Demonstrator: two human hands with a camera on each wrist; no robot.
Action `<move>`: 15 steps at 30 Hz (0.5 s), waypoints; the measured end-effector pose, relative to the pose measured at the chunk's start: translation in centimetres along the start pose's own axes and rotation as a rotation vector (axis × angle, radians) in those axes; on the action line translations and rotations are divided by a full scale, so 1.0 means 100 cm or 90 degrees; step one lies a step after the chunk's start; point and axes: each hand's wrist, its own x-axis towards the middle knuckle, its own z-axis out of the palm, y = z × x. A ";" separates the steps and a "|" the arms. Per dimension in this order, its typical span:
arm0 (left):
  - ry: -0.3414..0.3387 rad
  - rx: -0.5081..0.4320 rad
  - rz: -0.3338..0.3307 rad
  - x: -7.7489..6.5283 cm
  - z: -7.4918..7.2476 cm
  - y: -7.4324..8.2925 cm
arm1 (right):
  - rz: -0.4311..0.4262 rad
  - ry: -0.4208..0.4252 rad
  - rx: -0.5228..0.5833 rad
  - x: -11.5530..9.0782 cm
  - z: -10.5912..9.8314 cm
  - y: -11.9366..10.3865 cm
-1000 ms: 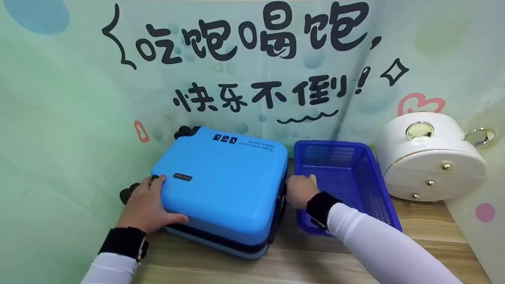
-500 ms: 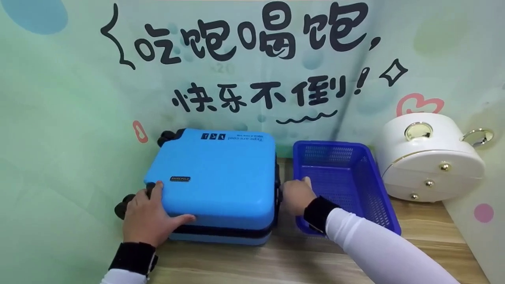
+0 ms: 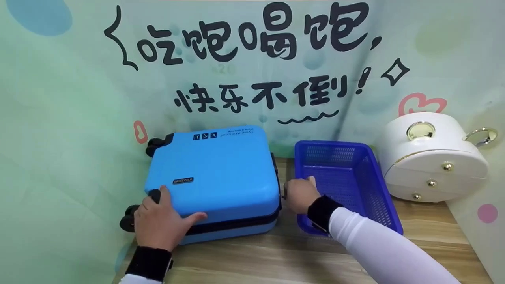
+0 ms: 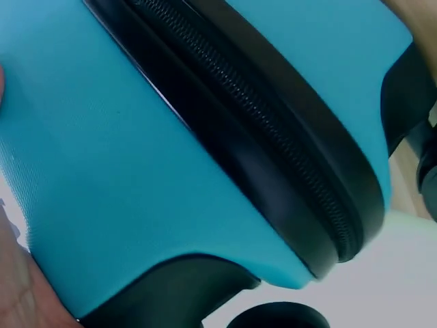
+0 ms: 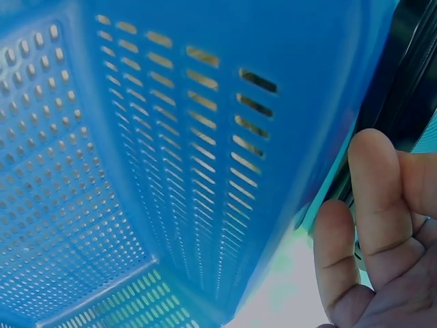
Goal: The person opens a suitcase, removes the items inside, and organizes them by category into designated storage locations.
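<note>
A bright blue hard-shell suitcase [image 3: 221, 165] with black wheels lies flat on the table; a black zipper band [image 4: 252, 109] runs round its side. My left hand [image 3: 159, 223] rests on its front left corner, by a wheel mount, index finger on the lid and thumb stretched along the side. At the right end my right hand [image 3: 300, 195] has its fingers curled, seeming to pinch a small zipper pull [image 3: 283, 196] that is mostly hidden. In the right wrist view the fingers [image 5: 379, 205] overlap the black edge of the suitcase.
A dark blue perforated plastic basket [image 3: 376, 177] stands right of the suitcase, close beside my right hand. Behind it to the right is a white rounded box [image 3: 438, 161] with gold knobs and a ring handle. A printed cloth backdrop [image 3: 236, 79] closes off the back and sides.
The suitcase has turned on the table, its wheeled end first swinging left and its right end shifting left. My left hand has moved right with its corner; the right hand stays nearly in place.
</note>
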 end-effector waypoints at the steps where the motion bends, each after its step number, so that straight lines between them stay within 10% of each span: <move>1: -0.003 0.006 -0.003 -0.001 0.000 0.002 | 0.005 0.001 0.002 0.000 0.000 0.000; 15: -0.020 0.056 -0.009 -0.010 -0.008 0.019 | 0.038 -0.019 0.018 0.000 0.001 0.011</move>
